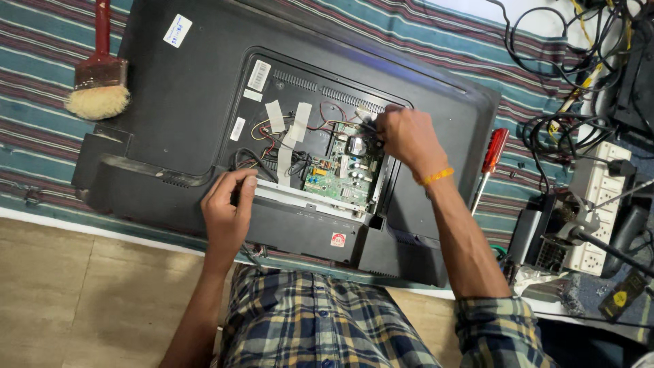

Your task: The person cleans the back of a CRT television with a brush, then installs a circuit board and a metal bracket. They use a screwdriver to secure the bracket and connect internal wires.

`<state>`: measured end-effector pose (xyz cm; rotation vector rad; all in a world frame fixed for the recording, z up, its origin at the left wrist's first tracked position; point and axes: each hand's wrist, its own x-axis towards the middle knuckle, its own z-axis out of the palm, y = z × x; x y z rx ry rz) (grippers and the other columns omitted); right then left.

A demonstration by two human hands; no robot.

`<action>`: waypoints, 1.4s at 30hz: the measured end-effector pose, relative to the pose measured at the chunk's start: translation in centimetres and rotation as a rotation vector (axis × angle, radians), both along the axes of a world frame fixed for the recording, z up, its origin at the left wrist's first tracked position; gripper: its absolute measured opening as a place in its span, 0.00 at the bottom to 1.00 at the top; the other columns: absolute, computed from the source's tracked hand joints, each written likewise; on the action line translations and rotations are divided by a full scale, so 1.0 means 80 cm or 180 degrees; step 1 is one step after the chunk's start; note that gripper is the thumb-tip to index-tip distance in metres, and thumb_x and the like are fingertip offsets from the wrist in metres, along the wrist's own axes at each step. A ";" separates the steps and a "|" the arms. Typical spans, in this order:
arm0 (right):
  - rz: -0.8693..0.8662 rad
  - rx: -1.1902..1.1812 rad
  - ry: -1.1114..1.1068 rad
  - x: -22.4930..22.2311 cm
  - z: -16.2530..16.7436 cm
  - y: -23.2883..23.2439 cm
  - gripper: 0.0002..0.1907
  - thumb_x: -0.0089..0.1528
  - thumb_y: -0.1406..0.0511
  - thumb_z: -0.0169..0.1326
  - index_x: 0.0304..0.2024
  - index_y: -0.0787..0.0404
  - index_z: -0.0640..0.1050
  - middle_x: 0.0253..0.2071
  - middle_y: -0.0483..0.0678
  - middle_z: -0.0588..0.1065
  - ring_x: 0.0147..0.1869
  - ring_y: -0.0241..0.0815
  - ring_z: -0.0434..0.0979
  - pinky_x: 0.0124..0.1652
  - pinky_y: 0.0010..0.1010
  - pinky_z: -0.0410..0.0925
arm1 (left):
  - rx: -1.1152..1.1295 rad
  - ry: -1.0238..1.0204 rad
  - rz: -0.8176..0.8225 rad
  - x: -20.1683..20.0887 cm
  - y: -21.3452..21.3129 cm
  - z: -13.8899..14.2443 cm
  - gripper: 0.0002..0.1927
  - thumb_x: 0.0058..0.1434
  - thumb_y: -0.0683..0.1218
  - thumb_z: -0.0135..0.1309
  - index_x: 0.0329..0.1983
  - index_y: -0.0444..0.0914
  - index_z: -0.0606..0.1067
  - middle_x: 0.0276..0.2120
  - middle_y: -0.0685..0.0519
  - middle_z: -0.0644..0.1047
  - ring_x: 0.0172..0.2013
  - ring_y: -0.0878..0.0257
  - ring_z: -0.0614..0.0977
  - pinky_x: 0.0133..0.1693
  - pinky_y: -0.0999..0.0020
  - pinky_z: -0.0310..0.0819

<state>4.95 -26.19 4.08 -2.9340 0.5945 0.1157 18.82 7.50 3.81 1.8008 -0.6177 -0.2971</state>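
A black flat-panel television (197, 102) lies face down on a striped cloth, with its back opened over a green circuit board (340, 170). My right hand (407, 140) is closed at the board's upper right corner, fingers pinching something small among the wires; what it grips is hidden. My left hand (228, 208) rests curled on the metal strip along the board's lower left edge, pressing on the casing. Red and black wires (272, 146) and strips of white tape (289, 129) sit left of the board.
A red-handled brush (101, 78) lies at the upper left. A red-handled screwdriver (489, 163) lies right of the television. A white power strip (599, 204), tangled cables (565, 82) and a soldering tool stand crowd the right side. Tan floor shows below.
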 end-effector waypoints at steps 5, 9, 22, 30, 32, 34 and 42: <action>-0.0489 0.0210 0.0214 0.006 0.002 -0.002 0.05 0.55 0.67 0.61 0.33 0.52 0.84 0.34 0.51 0.79 0.38 0.57 0.79 0.37 0.47 0.72 | -0.0006 -0.0280 0.0073 -0.001 -0.012 0.005 0.06 0.68 0.40 0.56 0.46 0.33 0.79 0.37 0.49 0.81 0.35 0.62 0.81 0.40 0.68 0.75; -0.0437 0.0667 -0.0204 0.005 0.025 0.011 0.12 0.53 0.66 0.62 0.40 0.53 0.85 0.36 0.52 0.78 0.39 0.56 0.79 0.37 0.46 0.71 | -0.0043 -0.0351 -0.0381 -0.002 -0.043 0.005 0.07 0.65 0.39 0.58 0.45 0.34 0.79 0.36 0.48 0.80 0.35 0.59 0.83 0.39 0.66 0.77; -0.0708 0.0847 -0.1124 0.050 -0.007 0.001 0.08 0.63 0.63 0.59 0.41 0.59 0.83 0.36 0.56 0.80 0.37 0.55 0.80 0.39 0.45 0.70 | 0.0243 -0.2143 -0.2337 0.081 -0.257 -0.044 0.27 0.43 0.34 0.62 0.47 0.48 0.84 0.54 0.46 0.73 0.55 0.46 0.70 0.54 0.51 0.66; -0.0985 0.1284 -0.1396 0.008 -0.008 -0.001 0.08 0.64 0.64 0.58 0.42 0.60 0.83 0.32 0.53 0.79 0.31 0.46 0.76 0.33 0.37 0.68 | 0.0581 -0.1938 -0.2471 0.102 -0.276 -0.058 0.04 0.57 0.44 0.65 0.34 0.43 0.81 0.37 0.52 0.78 0.47 0.51 0.76 0.51 0.50 0.65; -0.1034 0.1252 -0.1329 0.007 -0.012 0.002 0.08 0.64 0.65 0.59 0.43 0.60 0.83 0.32 0.53 0.79 0.31 0.46 0.76 0.34 0.38 0.68 | 0.0359 -0.1905 -0.1998 0.103 -0.275 -0.059 0.04 0.56 0.42 0.65 0.33 0.40 0.80 0.34 0.50 0.77 0.43 0.50 0.79 0.46 0.50 0.67; -0.0974 0.1260 -0.1367 0.010 -0.017 0.004 0.07 0.64 0.65 0.59 0.44 0.60 0.83 0.33 0.53 0.80 0.32 0.46 0.77 0.35 0.37 0.69 | 0.0224 -0.1691 -0.1634 0.102 -0.277 -0.059 0.04 0.57 0.41 0.64 0.34 0.38 0.80 0.33 0.49 0.77 0.39 0.49 0.81 0.42 0.52 0.70; -0.0857 0.1480 -0.1423 0.036 -0.033 -0.007 0.11 0.61 0.66 0.62 0.45 0.62 0.83 0.38 0.53 0.82 0.34 0.44 0.82 0.37 0.35 0.72 | -0.0240 -0.0982 -0.1524 0.083 -0.281 -0.055 0.05 0.57 0.40 0.65 0.35 0.36 0.81 0.30 0.47 0.77 0.32 0.53 0.84 0.32 0.60 0.75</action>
